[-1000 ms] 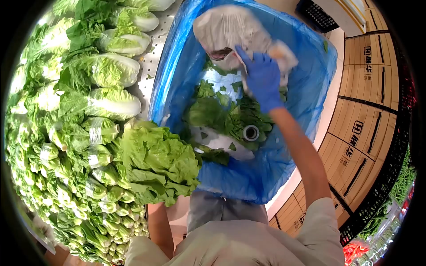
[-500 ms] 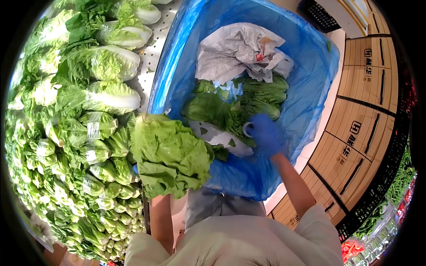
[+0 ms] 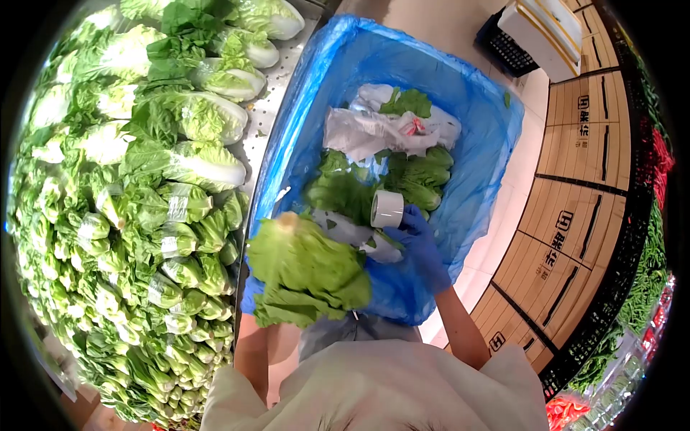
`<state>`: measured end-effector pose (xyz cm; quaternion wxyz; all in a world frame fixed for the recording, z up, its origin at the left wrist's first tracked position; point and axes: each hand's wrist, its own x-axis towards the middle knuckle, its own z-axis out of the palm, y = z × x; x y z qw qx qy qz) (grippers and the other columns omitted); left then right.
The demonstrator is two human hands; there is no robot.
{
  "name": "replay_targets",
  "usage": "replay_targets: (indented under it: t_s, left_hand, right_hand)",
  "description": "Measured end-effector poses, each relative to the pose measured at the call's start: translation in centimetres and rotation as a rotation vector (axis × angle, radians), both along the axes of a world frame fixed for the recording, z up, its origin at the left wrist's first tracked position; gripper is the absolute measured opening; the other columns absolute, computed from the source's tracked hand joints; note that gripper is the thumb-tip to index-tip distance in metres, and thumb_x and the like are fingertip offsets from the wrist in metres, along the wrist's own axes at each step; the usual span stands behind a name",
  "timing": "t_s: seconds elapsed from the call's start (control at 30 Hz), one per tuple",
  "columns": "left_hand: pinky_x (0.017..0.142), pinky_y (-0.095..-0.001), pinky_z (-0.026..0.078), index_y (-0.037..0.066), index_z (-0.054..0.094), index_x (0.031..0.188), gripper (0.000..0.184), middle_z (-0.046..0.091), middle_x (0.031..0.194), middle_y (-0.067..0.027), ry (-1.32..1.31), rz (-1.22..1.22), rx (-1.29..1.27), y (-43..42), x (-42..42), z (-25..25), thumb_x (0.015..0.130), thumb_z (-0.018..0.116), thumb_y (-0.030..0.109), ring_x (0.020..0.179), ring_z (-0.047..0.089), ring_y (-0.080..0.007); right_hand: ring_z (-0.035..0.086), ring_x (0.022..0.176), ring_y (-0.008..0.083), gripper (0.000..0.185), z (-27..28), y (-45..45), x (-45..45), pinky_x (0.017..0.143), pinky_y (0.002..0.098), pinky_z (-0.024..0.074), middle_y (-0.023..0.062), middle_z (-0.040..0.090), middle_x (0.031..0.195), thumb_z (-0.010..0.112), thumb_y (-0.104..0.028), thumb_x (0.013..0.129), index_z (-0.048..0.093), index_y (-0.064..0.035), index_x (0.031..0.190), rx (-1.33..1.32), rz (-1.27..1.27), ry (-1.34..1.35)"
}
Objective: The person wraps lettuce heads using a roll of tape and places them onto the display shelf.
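A large loose-leaf head of lettuce (image 3: 309, 269) is held up at the near left edge of the blue-lined bin (image 3: 481, 158), its pale stem end pointing away from me. My left hand (image 3: 252, 291), in a blue glove, grips it from the left; most of the fingers are hidden behind the leaves. Over the bin, my blue-gloved right hand (image 3: 420, 244) holds a roll of white tape (image 3: 387, 209) upright. Beneath the roll lie green leafy heads (image 3: 420, 176) and crumpled white paper (image 3: 392, 133) inside the bin.
On the left, a display shelf carries napa cabbages (image 3: 208, 164) and taped bundles of greens (image 3: 176, 241). Cardboard-look panels (image 3: 553, 241) line the right side. A black crate (image 3: 507, 54) with a white box (image 3: 540, 36) stands at the far right.
My right hand has lifted the tape roll out from low in the bin and turned it. The lettuce has shifted right. The paper is folded back, with a green leaf showing on it.
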<state>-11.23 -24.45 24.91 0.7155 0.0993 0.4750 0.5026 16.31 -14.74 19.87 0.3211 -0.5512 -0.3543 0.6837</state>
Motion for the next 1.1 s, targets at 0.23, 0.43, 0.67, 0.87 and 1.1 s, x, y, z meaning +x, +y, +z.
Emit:
replay_targets:
  t_s: [0.23, 0.43, 0.67, 0.87, 1.1]
  left_hand:
    - [0.097, -0.0338, 0.037, 0.003, 0.037, 0.132, 0.085, 0.047, 0.127, -0.0087, 0.214, -0.456, 0.118, 1.0, -0.3, 5.2, 0.061, 0.081, 0.016, 0.112, 0.047, -0.018]
    - [0.097, -0.033, 0.036, 0.002, 0.038, 0.132, 0.086, 0.042, 0.132, -0.0076, 0.202, -0.654, 0.41, 2.6, -0.4, 9.6, 0.059, 0.082, 0.014, 0.116, 0.042, -0.017]
    - [0.1, -0.0337, 0.033, 0.001, 0.029, 0.137, 0.1, 0.04, 0.135, -0.0078, 0.116, -0.572, 0.329, -0.3, -3.4, 11.2, 0.054, 0.084, 0.016, 0.119, 0.04, -0.0174]
    - [0.101, -0.0339, 0.032, 0.002, 0.027, 0.137, 0.1, 0.038, 0.135, -0.0078, 0.244, -0.667, 0.435, -0.2, -4.2, 12.5, 0.056, 0.083, 0.019, 0.12, 0.039, -0.0176]
    - [0.104, -0.0327, 0.027, 0.004, 0.026, 0.138, 0.098, 0.036, 0.136, -0.0072, 0.182, -0.578, 0.416, -0.7, -3.8, 13.8, 0.059, 0.081, 0.021, 0.123, 0.036, -0.018]
  right_hand:
    - [0.053, 0.089, 0.0174, 0.031, 7.9, 1.4, -3.0, 0.077, 0.0276, 0.043, 0.0066, 0.055, 0.099, 0.069, -0.003, 0.072, 0.062, -0.0027, 0.103, 0.405, 0.247, 0.098]
    - [0.056, 0.092, 0.0221, 0.024, 9.5, 1.1, -4.9, 0.078, 0.0332, 0.0444, 0.0088, 0.058, 0.1, 0.056, -0.001, 0.08, 0.059, -0.0001, 0.104, 0.947, 0.51, -0.126]
    - [0.058, 0.096, 0.019, 0.024, 16.1, 1.0, -3.8, 0.086, 0.0315, 0.0433, 0.0106, 0.06, 0.104, 0.057, -0.003, 0.079, 0.061, 0.0017, 0.102, 0.526, 0.394, 0.335]
    - [0.055, 0.089, 0.0123, 0.024, 20.6, 3.3, -9.0, 0.079, 0.0253, 0.0433, 0.0053, 0.06, 0.096, 0.066, -0.007, 0.076, 0.064, -0.0046, 0.099, 0.713, 0.429, -0.024]
    - [0.058, 0.077, 0.0141, 0.017, 19.8, 2.1, -12.4, 0.07, 0.0266, 0.0465, 0.0047, 0.062, 0.086, 0.069, -0.012, 0.075, 0.063, -0.0039, 0.089, 0.394, 0.422, -0.109]
